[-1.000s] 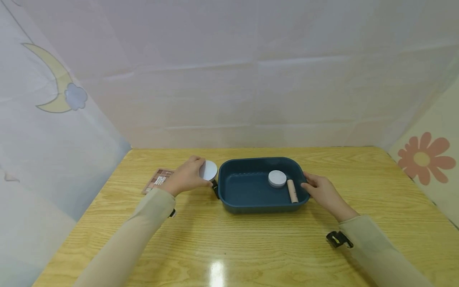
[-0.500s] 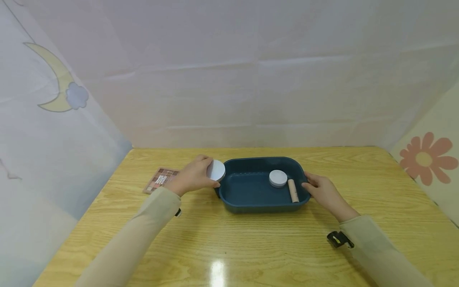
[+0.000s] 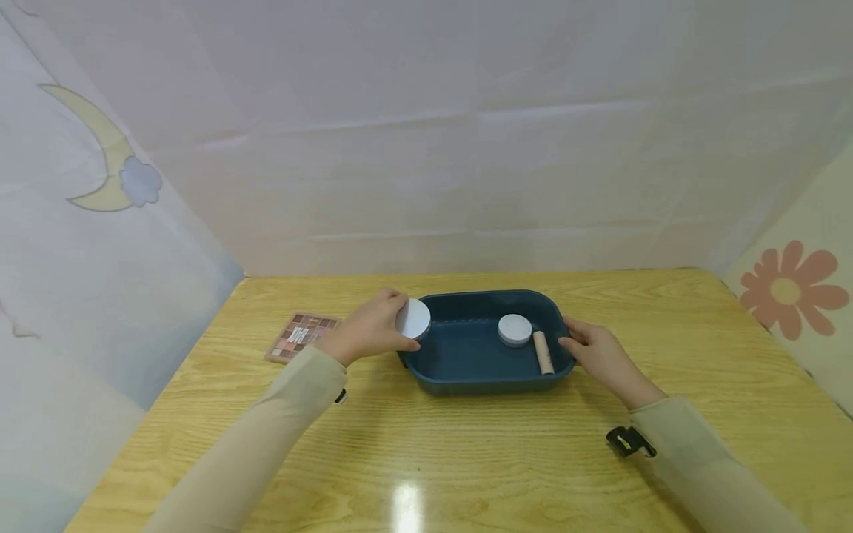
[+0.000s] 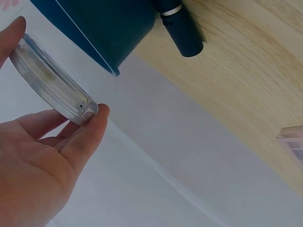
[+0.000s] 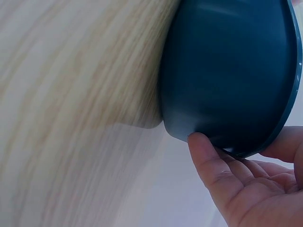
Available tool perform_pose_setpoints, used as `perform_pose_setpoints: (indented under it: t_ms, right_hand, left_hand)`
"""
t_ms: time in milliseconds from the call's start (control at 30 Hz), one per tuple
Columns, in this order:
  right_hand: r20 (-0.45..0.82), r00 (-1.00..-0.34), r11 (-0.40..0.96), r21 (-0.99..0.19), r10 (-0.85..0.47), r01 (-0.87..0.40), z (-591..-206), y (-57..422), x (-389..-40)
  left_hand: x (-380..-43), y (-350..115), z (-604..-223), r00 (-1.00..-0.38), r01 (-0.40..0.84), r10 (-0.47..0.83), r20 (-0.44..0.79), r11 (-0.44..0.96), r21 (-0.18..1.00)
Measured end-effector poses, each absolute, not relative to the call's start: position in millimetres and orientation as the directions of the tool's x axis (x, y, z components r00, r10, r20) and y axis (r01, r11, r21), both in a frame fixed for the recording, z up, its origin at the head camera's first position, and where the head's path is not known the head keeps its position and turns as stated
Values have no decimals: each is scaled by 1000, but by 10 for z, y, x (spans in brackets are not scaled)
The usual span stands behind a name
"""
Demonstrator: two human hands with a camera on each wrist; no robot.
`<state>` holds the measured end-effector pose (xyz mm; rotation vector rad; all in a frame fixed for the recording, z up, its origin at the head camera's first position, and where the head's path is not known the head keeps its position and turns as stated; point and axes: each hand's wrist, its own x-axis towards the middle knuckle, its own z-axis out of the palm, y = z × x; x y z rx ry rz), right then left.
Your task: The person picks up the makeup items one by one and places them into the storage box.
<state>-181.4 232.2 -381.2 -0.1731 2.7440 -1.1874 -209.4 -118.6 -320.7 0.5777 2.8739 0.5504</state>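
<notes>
**Left hand is holding a round case by the blue tub**

The left hand (image 3: 373, 329) is pinching the round case (image 3: 415, 318) between thumb and fingers, over the left rim of the blue tub (image 3: 460, 359), near the middle of the head view. The right hand (image 3: 600, 363) is gripping the tub's right edge, so the hands are sitting well apart.

The tub's rim is making a smooth ring with round corners. A wide strip of the yellow table (image 3: 413, 444) is showing below the tub, and a thin strip is showing above it. The tub's floor is showing at the left and middle, while a small white pot (image 3: 514, 329) and a pink tube (image 3: 543, 353) are lying toward the right.

The round case is looking flat and white on top. In the left wrist view, its side is looking see-through. A black tube (image 4: 184, 38) with a silver band is lying beside the tub. A palette (image 3: 296, 337) of pink and brown squares is lying left of the left hand.
</notes>
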Motion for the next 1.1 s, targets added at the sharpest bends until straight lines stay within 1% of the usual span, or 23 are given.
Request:
perform_pose_setpoints:
  t_ms: [233,567,800,1100]
  right_hand:
    - [-65,-983,681,-729,-171,-70,-3811,2323,-1810]
    - [-77,-982,677,-733,-170,-59,-3818,2335,-1805]
    - [-65,-983,687,-723,-172,-73,-3825,2360,-1817]
    - [-67,-981,675,-734,-183,-76,-3836,2348,-1817]
  left_hand:
    - [-2085,-1142,-3196,-894,376,438,-89,844,383]
    - [-2061,-1015,-3157,-858,443,505,-96,821,359]
    - [-2051,-870,-3180,-839,452,531,-118,802,392]
    - [-2049,-707,-3204,-823,459,548,-150,798,391]
